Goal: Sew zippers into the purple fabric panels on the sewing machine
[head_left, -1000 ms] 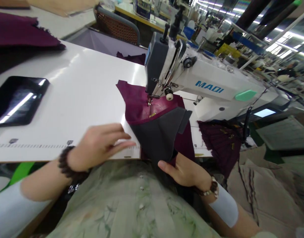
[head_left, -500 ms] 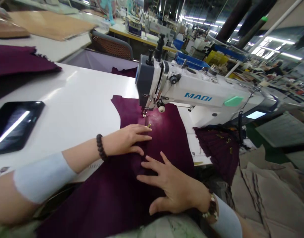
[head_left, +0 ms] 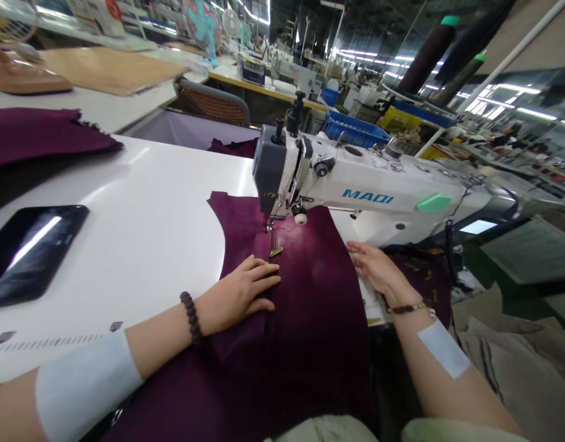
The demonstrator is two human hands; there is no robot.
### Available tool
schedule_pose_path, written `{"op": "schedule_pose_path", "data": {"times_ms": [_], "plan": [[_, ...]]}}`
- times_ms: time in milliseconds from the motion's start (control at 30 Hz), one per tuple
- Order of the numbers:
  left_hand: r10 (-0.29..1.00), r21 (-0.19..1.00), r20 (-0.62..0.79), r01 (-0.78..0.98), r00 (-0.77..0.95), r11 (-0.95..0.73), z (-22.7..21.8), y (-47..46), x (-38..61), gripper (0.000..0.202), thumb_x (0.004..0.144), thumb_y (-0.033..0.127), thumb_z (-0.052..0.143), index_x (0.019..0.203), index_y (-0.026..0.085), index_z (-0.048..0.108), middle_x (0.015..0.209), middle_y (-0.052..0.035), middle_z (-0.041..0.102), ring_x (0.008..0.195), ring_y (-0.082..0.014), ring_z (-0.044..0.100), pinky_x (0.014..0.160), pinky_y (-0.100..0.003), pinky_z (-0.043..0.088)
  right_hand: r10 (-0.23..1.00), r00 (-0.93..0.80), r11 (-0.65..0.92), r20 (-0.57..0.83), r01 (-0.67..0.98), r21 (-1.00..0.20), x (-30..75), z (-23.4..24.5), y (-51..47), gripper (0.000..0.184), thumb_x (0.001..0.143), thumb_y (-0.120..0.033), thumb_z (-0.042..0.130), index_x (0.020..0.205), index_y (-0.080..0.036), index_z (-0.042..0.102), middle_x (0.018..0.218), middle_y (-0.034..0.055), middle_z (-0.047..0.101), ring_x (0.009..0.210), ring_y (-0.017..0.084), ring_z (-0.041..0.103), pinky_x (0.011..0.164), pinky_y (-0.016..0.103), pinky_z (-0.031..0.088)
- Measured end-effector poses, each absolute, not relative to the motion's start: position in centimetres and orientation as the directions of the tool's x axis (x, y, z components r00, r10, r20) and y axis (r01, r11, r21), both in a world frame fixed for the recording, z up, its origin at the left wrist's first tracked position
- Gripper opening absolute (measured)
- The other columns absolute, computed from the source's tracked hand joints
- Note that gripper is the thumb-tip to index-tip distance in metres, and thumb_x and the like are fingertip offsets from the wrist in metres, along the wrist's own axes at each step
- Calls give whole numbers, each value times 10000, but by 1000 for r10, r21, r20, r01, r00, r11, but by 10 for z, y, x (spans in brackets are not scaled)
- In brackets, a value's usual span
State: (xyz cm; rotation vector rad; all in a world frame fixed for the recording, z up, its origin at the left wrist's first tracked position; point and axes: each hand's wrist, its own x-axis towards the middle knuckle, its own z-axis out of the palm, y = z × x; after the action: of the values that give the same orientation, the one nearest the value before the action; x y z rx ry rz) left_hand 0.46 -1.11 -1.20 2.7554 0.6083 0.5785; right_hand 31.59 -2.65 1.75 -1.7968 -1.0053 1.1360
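The needle stayed hidden under the sewing machine [head_left: 356, 190] head. One maroon fabric [head_left: 305, 307] lay beneath the flat, released left hand [head_left: 238, 293]; the right hand [head_left: 376, 267], open, touched its right edge.

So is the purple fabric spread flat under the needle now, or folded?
Spread flat: the purple fabric lies open under the sewing machine, the left hand pressing it.

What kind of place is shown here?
Most likely a garment factory floor: an industrial sewing machine with purple fabric under its needle, and further rows of worktables with machines behind.
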Motion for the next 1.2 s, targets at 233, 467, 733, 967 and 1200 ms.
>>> {"op": "schedule_pose_path", "data": {"times_ms": [233,467,733,967,1200], "plan": [[443,328,339,337,830,-882,-12,-13,3,446,865,445,504,1168,122,561,1228,-138,545,1134,-283,465,960,-465,430,924,87,-382,-372,245,-891,302,21,-20,301,565,-300,693,815,-134,666,739,60,694,670,209,642,685,335,540],[452,321,313,354,835,-878,-9,-12,4,444,873,444,493,1177,125,555,1238,-139,539,1154,-281,467,987,-472,413,989,81,-145,-122,394,-908,292,33,-17,382,644,-354,671,962,-142,660,1018,80,677,917,236,626,859,360,482],[463,319,311,367,830,-874,-8,-12,4,446,863,445,512,1178,133,563,1246,-133,547,1151,-278,478,1004,-482,395,986,36,-166,-164,361,-917,288,17,-8,384,739,-485,536,829,-134,660,816,78,691,713,206,624,703,352,521],[455,305,282,371,845,-877,-11,-14,5,467,855,424,534,1213,125,546,1273,-135,542,1172,-306,461,1023,-574,333,998,30,35,60,534,-845,290,13,-14,288,743,-428,535,794,-166,644,854,65,680,966,227,568,950,357,419],[505,277,215,443,836,-852,-9,-22,16,511,825,420,577,1225,105,537,1283,-157,528,1170,-331,458,998,-609,346,994,30,47,100,726,-686,306,1,-3,348,769,-413,477,936,-160,649,964,82,675,1002,227,570,944,350,428]]}}
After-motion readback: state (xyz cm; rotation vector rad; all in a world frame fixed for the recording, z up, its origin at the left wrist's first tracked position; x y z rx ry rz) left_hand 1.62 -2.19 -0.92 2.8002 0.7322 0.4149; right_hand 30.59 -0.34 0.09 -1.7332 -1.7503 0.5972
